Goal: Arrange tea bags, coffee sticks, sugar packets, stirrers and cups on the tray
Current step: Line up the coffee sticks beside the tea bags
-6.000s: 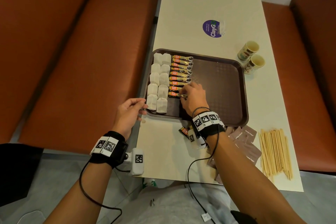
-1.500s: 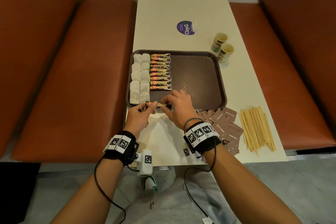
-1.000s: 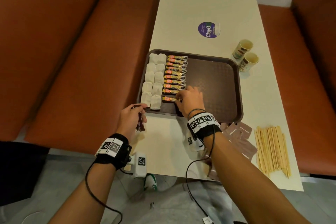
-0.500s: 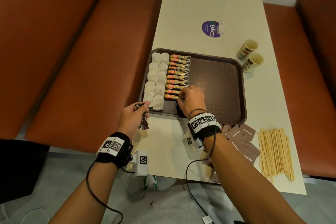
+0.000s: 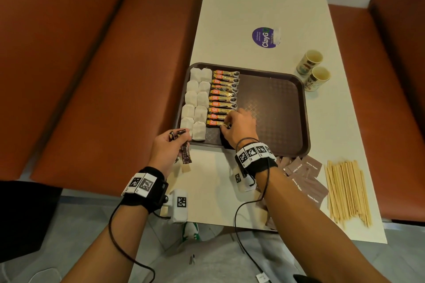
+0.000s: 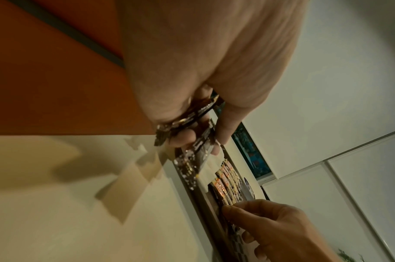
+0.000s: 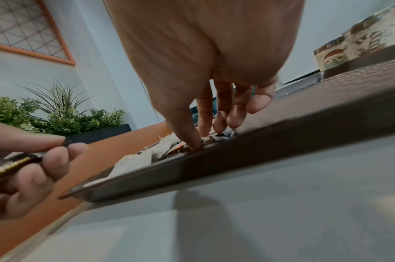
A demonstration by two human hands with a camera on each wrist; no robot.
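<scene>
A brown tray (image 5: pixel 276 110) carries two columns of white tea bags (image 5: pixel 195 101) and beside them a column of coffee sticks (image 5: pixel 224 96). My right hand (image 5: pixel 230 125) reaches into the tray and pinches the nearest coffee stick (image 5: pixel 215 123) at its right end, thumb on the near side and fingers on the far side (image 7: pixel 205 134). My left hand (image 5: pixel 171 145) hovers at the tray's near-left corner and grips a few dark coffee sticks (image 5: pixel 185 154), which hang down from the fist (image 6: pixel 192 159). Two paper cups (image 5: pixel 314 69) stand outside the tray, at its far right.
Brown sugar packets (image 5: pixel 303 177) lie scattered on the table right of my right wrist. Wooden stirrers (image 5: pixel 347 190) lie in a pile near the table's right edge. A purple sticker (image 5: pixel 264 37) is farther up the table. Orange benches (image 5: pixel 92 76) flank both sides.
My right hand took one stick from the left hand and laid it at the near end of the row, where it still holds it. The left hand drew back with the rest.
</scene>
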